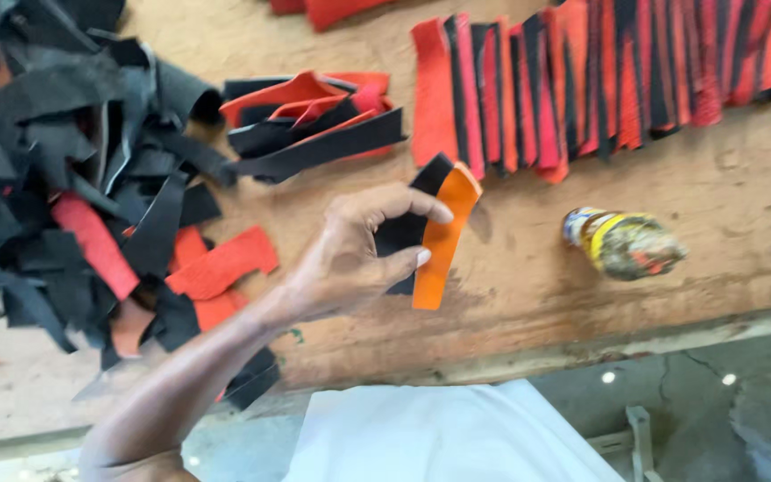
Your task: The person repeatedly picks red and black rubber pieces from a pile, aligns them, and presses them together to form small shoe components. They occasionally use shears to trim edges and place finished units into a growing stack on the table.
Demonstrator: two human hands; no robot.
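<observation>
I am working at the wooden table (742,214), and the biggest thing on it is the loose heap of black and red scraps (64,178) crowding its left end, so plenty appears to be waiting. Along the far edge toward the right corner, a long row of red, orange and black strips (617,80) is lying overlapped side by side; I am judging that as the finished share. Between heap and row, a small stack of red and black pieces (314,125) is sitting near the far edge. A crumpled multicoloured wrapper (626,243) is lying toward the near right. My left hand (350,259) is pinching 1 paired black and orange strip (430,236) between thumb and fingers, holding it above the table's middle. My right hand is not showing.
</observation>
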